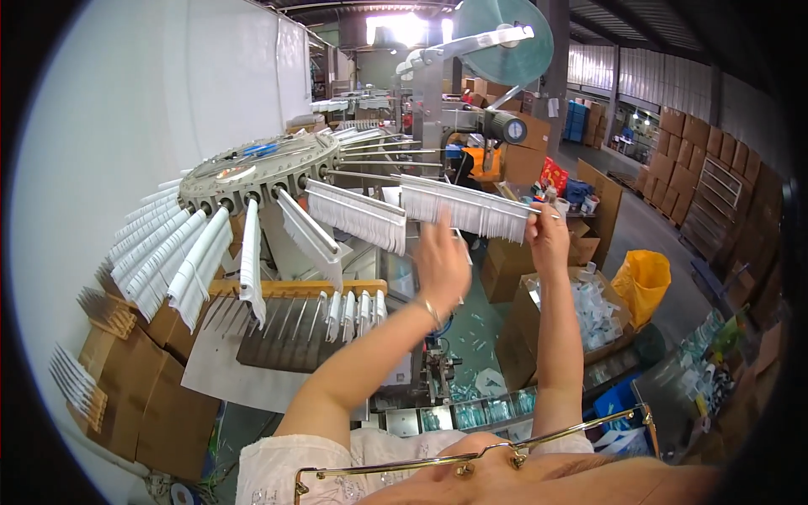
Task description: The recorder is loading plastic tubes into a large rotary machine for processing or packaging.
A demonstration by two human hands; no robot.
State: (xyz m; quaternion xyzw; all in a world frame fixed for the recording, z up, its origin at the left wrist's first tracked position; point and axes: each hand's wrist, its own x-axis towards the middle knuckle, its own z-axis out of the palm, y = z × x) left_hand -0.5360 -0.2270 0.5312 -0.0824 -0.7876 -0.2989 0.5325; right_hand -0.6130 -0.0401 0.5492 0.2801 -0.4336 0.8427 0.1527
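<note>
My right hand (547, 238) pinches the outer end of a metal rod hung with a long row of thin white strips (467, 209). Under that row, near its left part, my left hand (443, 263) is raised; motion smears its fingers, and I cannot tell if they touch the strips. To the left stands a round metal wheel (261, 167) with rods sticking out all around its rim. Many of those rods carry similar white rows, one of them (358, 215) just left of my hands. Several rods toward the back right of the wheel look bare.
Below the wheel, a dark block (282, 341) holds rods, some with white pieces. A large green film roll (505, 42) hangs above the machine. On the right stand an open carton (522, 341) of clear plastic pieces and a yellow bag (644, 282). Scraps litter the green floor.
</note>
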